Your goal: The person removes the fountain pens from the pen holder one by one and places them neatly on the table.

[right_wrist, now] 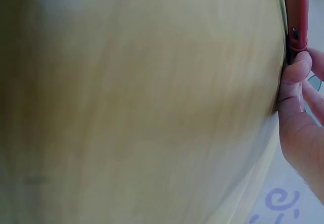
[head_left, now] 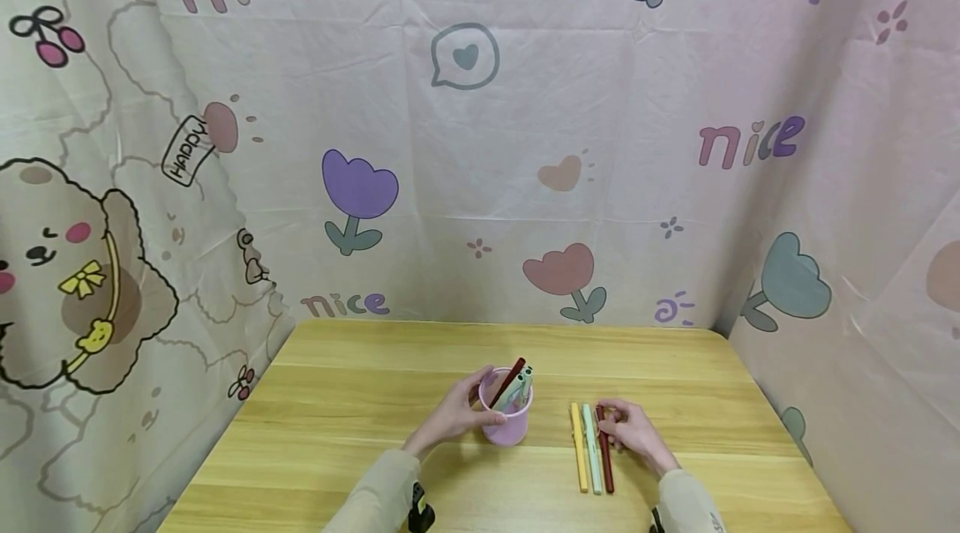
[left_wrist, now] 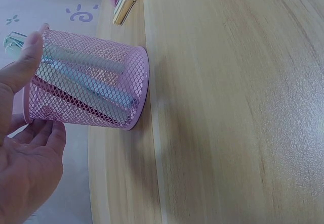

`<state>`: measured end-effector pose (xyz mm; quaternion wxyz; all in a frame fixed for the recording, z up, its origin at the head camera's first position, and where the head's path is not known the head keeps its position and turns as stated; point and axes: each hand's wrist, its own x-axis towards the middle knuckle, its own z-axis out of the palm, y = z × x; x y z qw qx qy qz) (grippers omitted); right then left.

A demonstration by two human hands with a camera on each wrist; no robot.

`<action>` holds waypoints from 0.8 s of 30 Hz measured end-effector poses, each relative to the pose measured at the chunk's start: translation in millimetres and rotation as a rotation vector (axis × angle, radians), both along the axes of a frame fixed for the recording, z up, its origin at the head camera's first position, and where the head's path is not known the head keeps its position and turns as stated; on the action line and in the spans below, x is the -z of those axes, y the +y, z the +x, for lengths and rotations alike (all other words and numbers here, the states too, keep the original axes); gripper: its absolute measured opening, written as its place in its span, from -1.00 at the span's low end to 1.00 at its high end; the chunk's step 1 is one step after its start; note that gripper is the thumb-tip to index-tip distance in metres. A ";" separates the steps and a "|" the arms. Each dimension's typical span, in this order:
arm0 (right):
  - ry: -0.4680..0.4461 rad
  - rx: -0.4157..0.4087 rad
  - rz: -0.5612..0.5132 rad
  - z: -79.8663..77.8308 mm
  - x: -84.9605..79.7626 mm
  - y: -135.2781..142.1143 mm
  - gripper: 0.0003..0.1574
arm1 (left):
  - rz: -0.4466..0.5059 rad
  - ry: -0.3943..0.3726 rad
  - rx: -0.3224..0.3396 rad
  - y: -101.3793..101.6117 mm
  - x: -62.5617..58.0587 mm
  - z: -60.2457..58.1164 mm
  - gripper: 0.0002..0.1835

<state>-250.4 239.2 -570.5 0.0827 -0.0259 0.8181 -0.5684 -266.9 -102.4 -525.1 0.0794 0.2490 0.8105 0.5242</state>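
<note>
My left hand holds a pink mesh pen cup near its rim, thumb on the near side and fingers behind. Inside the cup lean a dark red pen and several pale green and bluish ones, seen through the mesh in the left wrist view. To the right, three pens lie side by side on the table: a yellow pen, a light green pen and a second dark red pen. My right hand pinches this last pen near its far end, between thumb and fingers.
The wooden table bears the cup and the row of pens. A printed cloth hangs behind the table's far edge and along both sides. Bare wood lies between the cup and the pens.
</note>
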 end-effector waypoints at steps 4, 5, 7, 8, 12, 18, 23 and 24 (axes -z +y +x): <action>-0.009 0.008 0.001 0.3 -0.4 -0.9 -0.30 | -0.008 0.009 0.002 -0.2 -0.1 0.8 0.00; -0.009 0.008 0.000 0.1 0.0 -1.0 -0.30 | -0.009 0.008 0.001 -0.2 -0.3 0.9 0.00; -0.010 0.012 -0.001 0.0 0.3 -1.3 -0.30 | -0.010 0.007 -0.001 -0.1 -0.2 0.8 0.00; -0.011 0.016 -0.001 -0.1 0.6 -1.4 -0.30 | -0.009 0.000 -0.003 0.0 -0.5 0.8 0.00; -0.016 0.026 -0.005 -0.2 0.7 -2.0 -0.30 | -0.011 -0.005 -0.007 0.3 -0.8 0.6 0.00; -0.024 0.020 -0.013 0.1 0.3 -2.0 -0.27 | -0.028 0.002 -0.016 0.1 -0.5 0.7 0.00; -0.019 0.020 -0.017 -0.4 0.3 -1.7 -0.28 | -0.028 0.004 -0.013 0.1 -0.4 0.7 0.01; -0.016 0.019 -0.017 -0.4 0.1 -1.8 -0.28 | -0.026 0.003 -0.012 0.2 -0.6 0.6 0.01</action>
